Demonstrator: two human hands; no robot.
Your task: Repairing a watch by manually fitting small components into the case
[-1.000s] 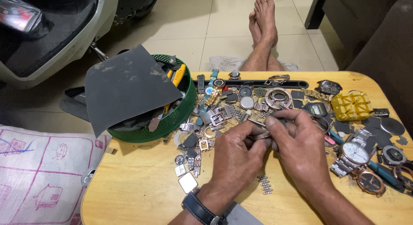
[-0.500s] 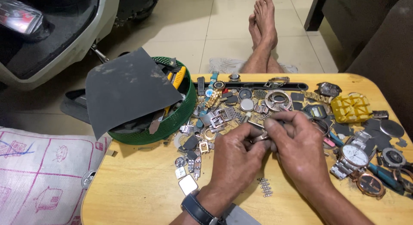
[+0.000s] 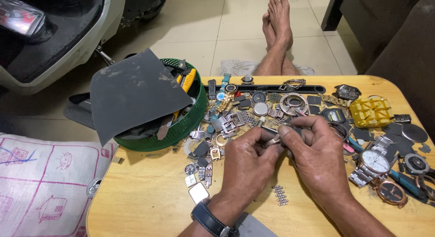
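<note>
Between both hands point(image 3: 281, 155), small metal part point(image 3: 273, 140)

Landmark: green basket point(image 3: 190, 121). Bare tabletop point(image 3: 145, 191) lies in front of it, open for passage. Right of the basket, a dense scatter of watch parts point(image 3: 235, 117) blocks the way. A loose bracelet segment point(image 3: 280, 195) lies farther right on bare wood.
</note>
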